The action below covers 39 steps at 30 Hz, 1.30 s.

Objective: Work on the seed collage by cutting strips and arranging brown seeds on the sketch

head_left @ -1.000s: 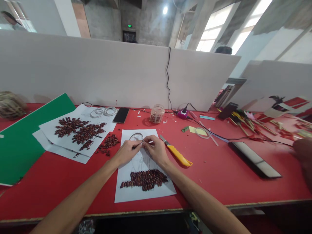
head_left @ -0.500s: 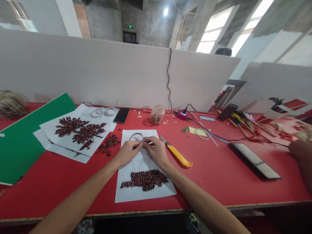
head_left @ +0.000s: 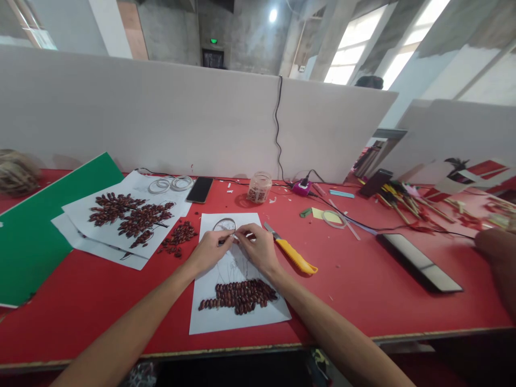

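Note:
Over the upper part of a white sheet of paper (head_left: pixel 201 322), my left hand (head_left: pixel 212 250) pinches a thin roll of tape (head_left: pixel 224 220) that stands up as a ring. My right hand (head_left: pixel 258 247) meets it at the roll's right edge, thumb and fingertips closed on the tape there. What lies right between the fingertips is too small to make out. Below my hands, rows of glossy dark-red beans (head_left: pixel 242 295) lie on the sheet, which also bears thin drawn lines. A yellow utility knife (head_left: pixel 296 257) rests just right of my right hand.
Left are loose beans (head_left: pixel 181 234), bean-covered sheets (head_left: pixel 76 209), tape rolls (head_left: pixel 181 183), a phone (head_left: pixel 200 190) and a green board (head_left: pixel 36 242). Behind stand a jar (head_left: pixel 260 188) and a white partition (head_left: pixel 161 118). Right lie a dark slab (head_left: pixel 419 262) and another person's hand (head_left: pixel 495 247).
My hands stay in nearly the same place, both still at the roll of tape, with only slight finger movement. The whole view has shifted very slightly.

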Each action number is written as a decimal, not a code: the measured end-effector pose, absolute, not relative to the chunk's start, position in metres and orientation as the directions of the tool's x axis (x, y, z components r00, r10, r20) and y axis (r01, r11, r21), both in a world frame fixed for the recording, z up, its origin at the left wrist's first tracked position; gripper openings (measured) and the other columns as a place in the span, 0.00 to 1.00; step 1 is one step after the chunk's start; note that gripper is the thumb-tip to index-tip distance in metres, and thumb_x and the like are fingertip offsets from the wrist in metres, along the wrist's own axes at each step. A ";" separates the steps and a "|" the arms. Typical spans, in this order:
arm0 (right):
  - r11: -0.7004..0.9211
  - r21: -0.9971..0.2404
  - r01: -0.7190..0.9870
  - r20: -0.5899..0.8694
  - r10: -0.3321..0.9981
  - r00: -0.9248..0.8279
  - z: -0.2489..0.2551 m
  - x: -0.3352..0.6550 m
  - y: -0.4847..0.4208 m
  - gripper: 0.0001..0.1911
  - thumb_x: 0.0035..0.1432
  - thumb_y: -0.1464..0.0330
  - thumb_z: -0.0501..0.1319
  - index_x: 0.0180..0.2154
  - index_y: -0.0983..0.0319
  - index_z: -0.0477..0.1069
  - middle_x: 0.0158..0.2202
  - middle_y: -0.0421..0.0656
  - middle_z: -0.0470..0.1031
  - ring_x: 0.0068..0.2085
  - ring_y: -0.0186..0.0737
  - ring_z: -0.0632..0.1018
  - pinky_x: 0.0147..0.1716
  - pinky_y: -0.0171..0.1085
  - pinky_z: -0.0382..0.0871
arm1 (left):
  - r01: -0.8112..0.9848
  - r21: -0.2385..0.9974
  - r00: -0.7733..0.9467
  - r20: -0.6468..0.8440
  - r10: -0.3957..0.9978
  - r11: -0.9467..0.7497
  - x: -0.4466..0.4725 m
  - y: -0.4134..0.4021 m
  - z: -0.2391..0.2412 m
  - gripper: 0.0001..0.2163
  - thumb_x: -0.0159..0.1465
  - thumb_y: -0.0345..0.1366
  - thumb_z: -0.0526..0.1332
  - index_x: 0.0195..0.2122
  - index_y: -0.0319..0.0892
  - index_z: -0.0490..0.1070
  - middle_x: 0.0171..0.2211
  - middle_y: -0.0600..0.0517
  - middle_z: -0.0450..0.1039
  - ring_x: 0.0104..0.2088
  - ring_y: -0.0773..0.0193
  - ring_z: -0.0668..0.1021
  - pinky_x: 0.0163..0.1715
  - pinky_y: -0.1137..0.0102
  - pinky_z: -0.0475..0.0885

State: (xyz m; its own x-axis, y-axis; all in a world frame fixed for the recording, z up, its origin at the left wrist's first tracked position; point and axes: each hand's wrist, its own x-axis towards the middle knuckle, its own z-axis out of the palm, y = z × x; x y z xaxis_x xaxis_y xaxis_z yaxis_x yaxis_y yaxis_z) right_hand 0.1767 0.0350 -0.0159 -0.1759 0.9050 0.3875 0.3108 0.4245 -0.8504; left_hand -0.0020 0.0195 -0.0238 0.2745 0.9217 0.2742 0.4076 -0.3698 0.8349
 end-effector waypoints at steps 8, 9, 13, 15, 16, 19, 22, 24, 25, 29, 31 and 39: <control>0.323 -0.931 0.170 0.279 0.930 -0.241 -0.012 0.193 0.042 0.11 0.60 0.60 0.63 0.37 0.61 0.75 0.36 0.44 0.78 0.39 0.41 0.79 0.37 0.38 0.75 | 0.664 0.564 0.347 0.349 0.871 -0.491 -0.020 0.024 -0.016 0.15 0.73 0.45 0.56 0.45 0.45 0.80 0.37 0.48 0.78 0.40 0.55 0.77 0.46 0.62 0.70; 0.304 -0.940 0.155 0.263 0.934 -0.241 -0.012 0.196 0.044 0.12 0.60 0.58 0.64 0.37 0.61 0.74 0.35 0.44 0.78 0.38 0.41 0.79 0.37 0.38 0.75 | 0.659 0.549 0.374 0.352 0.858 -0.513 -0.022 0.025 -0.014 0.15 0.73 0.45 0.55 0.43 0.45 0.80 0.36 0.48 0.79 0.40 0.56 0.77 0.46 0.62 0.69; 0.246 -0.965 0.085 0.224 0.952 -0.210 -0.014 0.203 0.050 0.17 0.57 0.53 0.66 0.35 0.61 0.74 0.34 0.44 0.78 0.38 0.42 0.79 0.39 0.40 0.76 | 0.683 0.509 0.379 0.365 0.850 -0.524 -0.027 0.027 -0.009 0.16 0.73 0.45 0.55 0.38 0.44 0.80 0.33 0.49 0.80 0.36 0.57 0.78 0.45 0.62 0.68; 0.216 -0.975 0.043 0.204 0.959 -0.194 -0.013 0.205 0.051 0.19 0.57 0.51 0.67 0.36 0.61 0.73 0.35 0.44 0.78 0.40 0.43 0.80 0.42 0.42 0.77 | 0.728 0.487 0.322 0.378 0.868 -0.483 -0.027 0.027 -0.007 0.16 0.73 0.46 0.55 0.37 0.45 0.80 0.32 0.50 0.80 0.34 0.56 0.78 0.45 0.62 0.68; 0.200 -0.980 0.022 0.192 0.963 -0.190 -0.011 0.205 0.050 0.19 0.58 0.51 0.66 0.36 0.60 0.73 0.36 0.44 0.78 0.41 0.43 0.80 0.43 0.42 0.77 | 0.746 0.478 0.292 0.391 0.873 -0.464 -0.028 0.027 -0.006 0.16 0.72 0.47 0.56 0.37 0.45 0.80 0.32 0.50 0.80 0.34 0.56 0.78 0.46 0.62 0.68; 0.137 -0.989 -0.061 0.146 0.967 -0.207 -0.005 0.204 0.047 0.19 0.58 0.50 0.66 0.35 0.60 0.70 0.43 0.47 0.80 0.44 0.43 0.82 0.47 0.44 0.76 | 0.740 0.479 0.272 0.429 0.861 -0.472 -0.031 0.027 -0.006 0.14 0.72 0.44 0.57 0.41 0.44 0.80 0.37 0.49 0.82 0.38 0.55 0.80 0.49 0.61 0.68; 0.024 -0.982 -0.189 0.072 0.966 -0.249 -0.001 0.203 0.045 0.20 0.55 0.50 0.69 0.34 0.59 0.68 0.48 0.49 0.80 0.46 0.46 0.82 0.49 0.46 0.75 | 0.689 0.500 0.322 0.437 0.840 -0.524 -0.033 0.029 -0.006 0.13 0.72 0.40 0.56 0.45 0.44 0.79 0.41 0.48 0.82 0.41 0.55 0.80 0.52 0.60 0.67; -0.018 -0.971 -0.237 0.039 0.972 -0.233 -0.002 0.201 0.045 0.22 0.50 0.51 0.72 0.35 0.58 0.68 0.46 0.48 0.81 0.44 0.47 0.83 0.48 0.47 0.76 | 0.678 0.512 0.322 0.438 0.839 -0.527 -0.034 0.030 -0.007 0.12 0.71 0.40 0.57 0.44 0.44 0.80 0.40 0.49 0.82 0.39 0.56 0.80 0.51 0.61 0.68; -0.015 -0.970 -0.242 0.037 0.977 -0.210 -0.003 0.201 0.046 0.24 0.48 0.51 0.74 0.35 0.58 0.68 0.43 0.47 0.82 0.43 0.47 0.83 0.48 0.48 0.76 | 0.678 0.516 0.317 0.437 0.841 -0.524 -0.034 0.030 -0.007 0.12 0.71 0.41 0.57 0.42 0.45 0.80 0.38 0.49 0.82 0.38 0.56 0.80 0.51 0.60 0.68; 0.022 -0.970 -0.242 0.055 0.990 -0.128 -0.010 0.200 0.050 0.27 0.44 0.53 0.76 0.40 0.58 0.70 0.33 0.41 0.81 0.37 0.44 0.82 0.45 0.47 0.77 | 0.682 0.515 0.317 0.432 0.845 -0.519 -0.035 0.031 -0.009 0.11 0.69 0.42 0.59 0.39 0.45 0.81 0.39 0.48 0.82 0.39 0.55 0.79 0.51 0.59 0.68; 0.046 -0.975 -0.216 0.068 0.993 -0.096 -0.012 0.201 0.051 0.31 0.45 0.54 0.76 0.48 0.58 0.71 0.31 0.40 0.81 0.35 0.43 0.82 0.44 0.45 0.77 | 0.679 0.511 0.321 0.439 0.839 -0.527 -0.035 0.031 -0.010 0.10 0.69 0.40 0.59 0.42 0.45 0.80 0.41 0.48 0.82 0.42 0.55 0.80 0.52 0.59 0.68; 0.201 -0.975 0.093 0.197 0.979 -0.057 -0.015 0.210 0.054 0.16 0.53 0.57 0.68 0.38 0.62 0.78 0.34 0.46 0.82 0.36 0.46 0.82 0.40 0.44 0.75 | 0.721 0.463 0.296 0.466 0.834 -0.515 -0.034 0.030 -0.010 0.10 0.69 0.37 0.58 0.43 0.44 0.80 0.39 0.48 0.82 0.40 0.55 0.80 0.50 0.59 0.67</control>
State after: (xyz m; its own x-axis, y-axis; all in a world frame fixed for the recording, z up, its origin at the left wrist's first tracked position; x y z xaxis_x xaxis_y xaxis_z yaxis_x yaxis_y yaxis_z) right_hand 0.2095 0.0538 -0.0146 -0.0567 0.9788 0.1968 0.0930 0.2014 -0.9751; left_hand -0.0345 0.0300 -0.0100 0.2956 0.8338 0.4663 0.7213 -0.5148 0.4633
